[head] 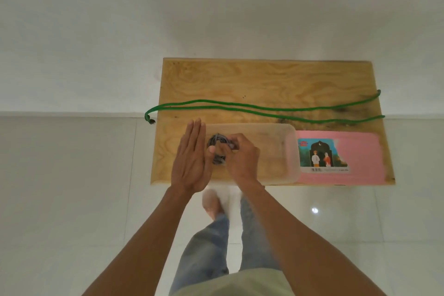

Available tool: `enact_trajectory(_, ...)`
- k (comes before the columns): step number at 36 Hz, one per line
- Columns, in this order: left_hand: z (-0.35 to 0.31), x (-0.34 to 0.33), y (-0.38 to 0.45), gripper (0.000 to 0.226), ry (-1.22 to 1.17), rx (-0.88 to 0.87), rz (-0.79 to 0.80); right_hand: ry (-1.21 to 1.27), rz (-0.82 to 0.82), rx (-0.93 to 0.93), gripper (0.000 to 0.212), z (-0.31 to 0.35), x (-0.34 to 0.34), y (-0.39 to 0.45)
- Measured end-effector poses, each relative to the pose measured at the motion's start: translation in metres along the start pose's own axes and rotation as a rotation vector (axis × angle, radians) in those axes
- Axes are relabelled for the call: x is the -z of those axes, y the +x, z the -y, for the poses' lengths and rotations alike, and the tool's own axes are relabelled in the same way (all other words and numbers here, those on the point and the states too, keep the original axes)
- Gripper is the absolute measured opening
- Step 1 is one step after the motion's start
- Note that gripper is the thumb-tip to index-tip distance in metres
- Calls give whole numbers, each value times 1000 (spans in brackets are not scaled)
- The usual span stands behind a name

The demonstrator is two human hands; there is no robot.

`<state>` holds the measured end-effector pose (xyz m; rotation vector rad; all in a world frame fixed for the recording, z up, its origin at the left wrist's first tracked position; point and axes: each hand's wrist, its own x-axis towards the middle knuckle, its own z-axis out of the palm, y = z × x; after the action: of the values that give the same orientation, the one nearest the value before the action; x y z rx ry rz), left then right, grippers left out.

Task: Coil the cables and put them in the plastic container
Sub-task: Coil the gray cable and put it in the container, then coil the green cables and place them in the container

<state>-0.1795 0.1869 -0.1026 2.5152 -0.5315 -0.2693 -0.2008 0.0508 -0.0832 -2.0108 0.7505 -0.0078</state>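
Now right hand point(241, 156) pinching grey coil point(217, 149) inside container's point(292, 151) left end, left hand point(192, 158) flat.

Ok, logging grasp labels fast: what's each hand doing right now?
Left hand: open, fingers straight, thumb on the coiled grey cable.
Right hand: fingers curled, pinching that cable over the clear plastic container.

Wooden counter point(240, 79) on tiled floor point(72, 175); on it: green cable point(240, 105), clear container point(288, 151), pink lid point(360, 151) beside it.
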Motion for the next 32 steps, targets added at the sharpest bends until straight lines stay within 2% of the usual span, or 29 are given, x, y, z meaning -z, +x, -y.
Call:
enact_trajectory(4,0,-3,2,68,-60,-1,-60,26,20,-6,9,1,-13,11)
enact_trajectory(7,0,-5,3,68,-88,8,-90,29,63,-3,16,0,-21,13)
enact_trajectory(13,0,-5,4,66,-107,-7,-116,19,129,12,12,-2,-28,17)
enact_trajectory(20,-1,-4,4,62,-124,-3,-132,-33,202,55,19,0,-29,10)
enact_trajectory(27,-1,-4,3,59,-110,7,-131,53,217,47,23,6,-16,7)
enact_trajectory(32,-1,0,3,62,-98,19,-102,58,219,-10,40,5,-2,5)
